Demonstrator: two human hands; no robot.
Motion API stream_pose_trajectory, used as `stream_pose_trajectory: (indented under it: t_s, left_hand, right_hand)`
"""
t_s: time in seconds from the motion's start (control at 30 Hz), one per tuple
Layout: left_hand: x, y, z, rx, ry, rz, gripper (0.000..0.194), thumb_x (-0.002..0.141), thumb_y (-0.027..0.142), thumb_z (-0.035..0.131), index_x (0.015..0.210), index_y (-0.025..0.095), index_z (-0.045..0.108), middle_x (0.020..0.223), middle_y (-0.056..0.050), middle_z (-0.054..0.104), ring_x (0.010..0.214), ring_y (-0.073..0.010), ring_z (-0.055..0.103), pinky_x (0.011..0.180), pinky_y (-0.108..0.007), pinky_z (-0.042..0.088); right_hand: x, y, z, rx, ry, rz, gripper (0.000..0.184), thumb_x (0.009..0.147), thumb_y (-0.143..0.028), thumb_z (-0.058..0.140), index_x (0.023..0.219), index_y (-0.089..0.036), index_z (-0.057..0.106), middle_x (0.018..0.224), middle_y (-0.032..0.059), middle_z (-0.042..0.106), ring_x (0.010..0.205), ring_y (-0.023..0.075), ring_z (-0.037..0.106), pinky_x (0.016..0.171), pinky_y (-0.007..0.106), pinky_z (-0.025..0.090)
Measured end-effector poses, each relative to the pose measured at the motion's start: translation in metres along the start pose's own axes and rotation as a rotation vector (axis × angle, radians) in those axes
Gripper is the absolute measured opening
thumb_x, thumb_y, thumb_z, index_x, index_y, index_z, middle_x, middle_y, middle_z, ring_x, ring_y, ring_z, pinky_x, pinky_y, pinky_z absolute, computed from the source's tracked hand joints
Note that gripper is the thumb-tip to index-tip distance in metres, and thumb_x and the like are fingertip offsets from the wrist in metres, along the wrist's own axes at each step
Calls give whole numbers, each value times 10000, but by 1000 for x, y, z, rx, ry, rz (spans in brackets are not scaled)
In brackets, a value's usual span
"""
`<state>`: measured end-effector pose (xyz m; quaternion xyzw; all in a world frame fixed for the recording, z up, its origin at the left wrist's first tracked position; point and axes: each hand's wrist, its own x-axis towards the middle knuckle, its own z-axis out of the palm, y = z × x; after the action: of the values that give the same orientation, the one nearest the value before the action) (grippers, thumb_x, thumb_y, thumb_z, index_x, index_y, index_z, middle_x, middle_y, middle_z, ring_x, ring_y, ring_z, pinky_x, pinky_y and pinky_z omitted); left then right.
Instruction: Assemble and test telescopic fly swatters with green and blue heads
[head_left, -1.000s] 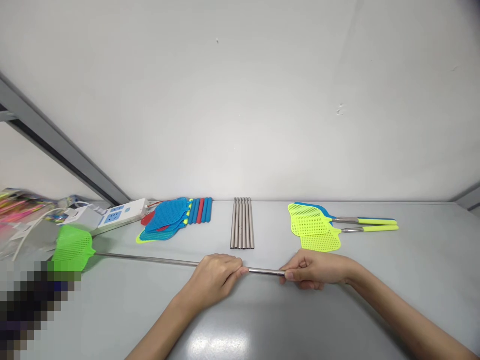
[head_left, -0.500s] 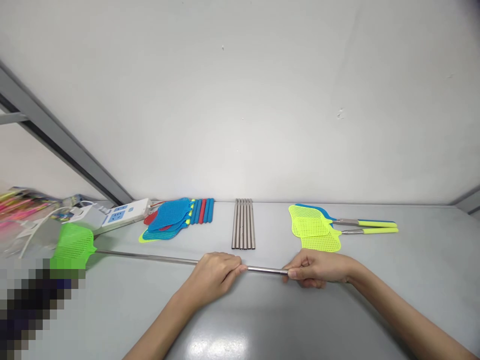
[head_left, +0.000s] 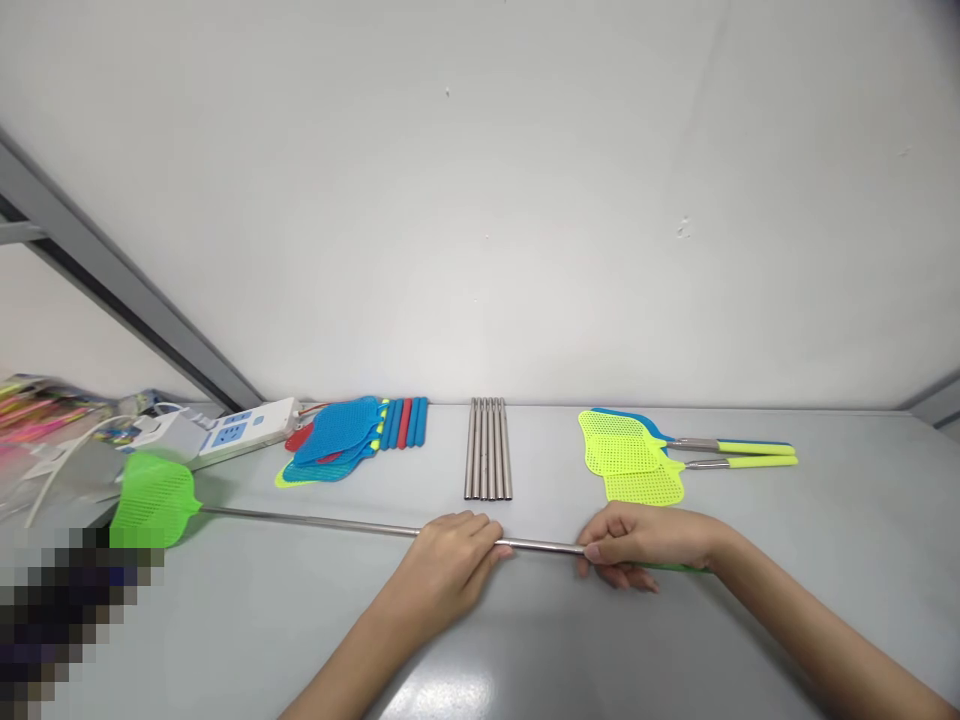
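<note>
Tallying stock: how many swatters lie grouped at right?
3: a nearer yellow swatter, a farther yellow swatter overlapping it, and a blue swatter peeking out behind. Others may be hidden.

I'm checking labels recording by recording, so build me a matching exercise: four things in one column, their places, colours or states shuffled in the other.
Things
1. Green swatter head
2. Metal rods
3. Left hand
4. Power strip

Places, colours or states
A. Curled over the metal shaft
B. White with blue panels
C. At the shaft's end, picture left
D. Silver, lying side by side

Pairs: 1-C, 2-D, 3-A, 4-B
</note>
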<state>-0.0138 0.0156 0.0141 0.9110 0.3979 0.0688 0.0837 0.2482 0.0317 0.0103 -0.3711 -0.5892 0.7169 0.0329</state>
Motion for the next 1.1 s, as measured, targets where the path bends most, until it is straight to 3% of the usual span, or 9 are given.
stream_pose_trajectory:
  t_s: [0.17,0.3,0.43,0.57,1.1]
  left_hand:
    - [3,13,8,-39,-5,23,229,922,279,314,858,191,515,762,-13,557,713,-163,522,642,-272,373]
    - [6,18,10,-26,-3,20,237,924,271,305,861,188,518,761,-13,555,699,-161,519,640,-274,379]
    - [7,10,9,18,7,78,266,927,312,307,783,190,494,700,7,549,634,-139,511,572,-249,358]
    - [7,3,11,61,19,133,285,933,334,290,759,192,467,682,18,555,614,-129,522,553,-243,343]
    - [4,-10,7,-9,26,103,265,921,321,338,714,198,448,635,35,531,560,-117,500,517,-227,302]
  right_hand:
    - [4,-5,10,-75,65,-24,270,809,-359,498,828,-128,636,640,-10,544,428,50,441,455,180,377]
    - [4,-11,15,-107,108,-9,298,813,-398,493,820,-132,627,622,-21,500,431,45,402,432,175,341]
    - [1,-13,15,-111,120,3,332,797,-451,515,793,-136,620,559,-51,368,444,45,318,392,164,265]
    - [0,-11,12,-120,96,28,350,781,-483,527,751,-142,601,559,-47,372,451,48,319,387,163,263]
    - [-2,-5,2,-94,100,106,385,762,-503,543,849,-141,643,548,-48,375,453,48,320,386,154,251]
